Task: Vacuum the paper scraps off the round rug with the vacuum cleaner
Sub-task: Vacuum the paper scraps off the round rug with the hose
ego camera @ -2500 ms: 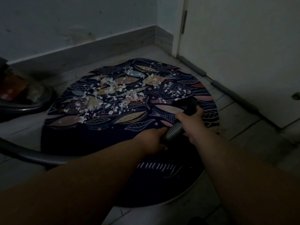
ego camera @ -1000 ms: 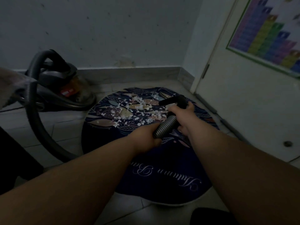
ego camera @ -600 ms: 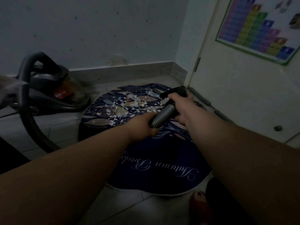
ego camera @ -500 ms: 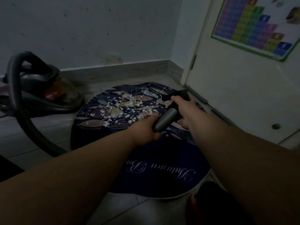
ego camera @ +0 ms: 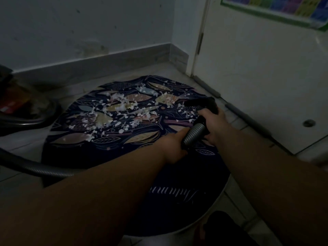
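**Hose tip at the rug's right edge, scraps not yet lifted**

Grip: right hand (ego camera: 214, 125) has its fingers clamped round the black handle end of the nozzle (ego camera: 204, 103). Left hand (ego camera: 174, 144) is wrapped round the ribbed hose (ego camera: 194, 134) just behind it, thumb along the top. Both hands are over the right side of the round rug (ego camera: 106, 157).

Nozzle: points toward the rug's centre, with its mouth over the right rim of the patterned area. The frame is dim and the tip is black on dark pile, so I cannot tell whether the mouth touches the rug or hangs just above it.

Task's thing: the paper scraps (ego camera: 122, 107) lie in a dense white scatter across the far half of the rug, thickest left of centre, and a few strays lie just beside the nozzle.

Step, as I judge it: start of the first pass, with almost nothing cleared. The next move calls for lowering the mouth flat and sweeping leftward across the scatter (slowly, since light scraps may skitter ahead of the tip). The left hand should feed slack so the hose doesn't drag across the rug.

Surroundings: pale floor tiles (ego camera: 21, 139) surround the rug. The vacuum cleaner (ego camera: 23, 107) sits off its left edge, and a white door (ego camera: 257, 77) stands to its right.
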A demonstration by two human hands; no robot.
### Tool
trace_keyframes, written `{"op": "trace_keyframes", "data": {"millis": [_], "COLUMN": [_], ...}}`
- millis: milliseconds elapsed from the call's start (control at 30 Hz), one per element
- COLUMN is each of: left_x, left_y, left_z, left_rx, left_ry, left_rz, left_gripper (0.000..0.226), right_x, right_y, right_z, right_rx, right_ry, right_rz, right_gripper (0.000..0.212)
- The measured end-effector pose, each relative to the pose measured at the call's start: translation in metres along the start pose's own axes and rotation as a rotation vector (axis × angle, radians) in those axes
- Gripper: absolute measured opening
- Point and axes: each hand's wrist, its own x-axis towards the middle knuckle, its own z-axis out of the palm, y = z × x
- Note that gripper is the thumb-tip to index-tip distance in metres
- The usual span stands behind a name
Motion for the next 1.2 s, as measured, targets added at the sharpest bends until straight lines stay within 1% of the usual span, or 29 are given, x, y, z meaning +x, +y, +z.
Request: {"op": "trace_keyframes", "data": {"millis": [100,267,533,767,867,1200], "left_x": [0.027,0.059,0.08,0.082,0.082,0.061], "left_y": [0.011,0.018,0.028,0.032,0.03,0.008], "left_z": [0.007,0.027,0.039,0.048,0.045,0.027], "left_rx": [0.037,0.049,0.025,0.031,0.03,0.068], "left_ry": [-0.07,-0.15,-0.16,-0.187,-0.183,-0.191], "left_rz": [0.025,0.029,0.038,0.033,0.027,-0.037], "left_gripper": [0.082,0.084,0.083,0.081,0.083,0.085], "right_x": [0.022,0.045,0.066,0.071,0.072,0.068], "right_y": [0.007,0.024,0.029,0.035,0.034,0.031], "right_z": [-0.019,-0.044,-0.067,-0.074,-0.072,-0.04], "right_rx": [-0.01,0.047,0.033,-0.019,-0.035,-0.115], "right_ry": [0.06,0.12,0.149,0.149,0.108,-0.019], "right_rz": [-0.01,0.045,0.059,0.074,0.087,0.125], "right_gripper": [0.076,0.08,0.079,0.081,0.085,0.082]}}
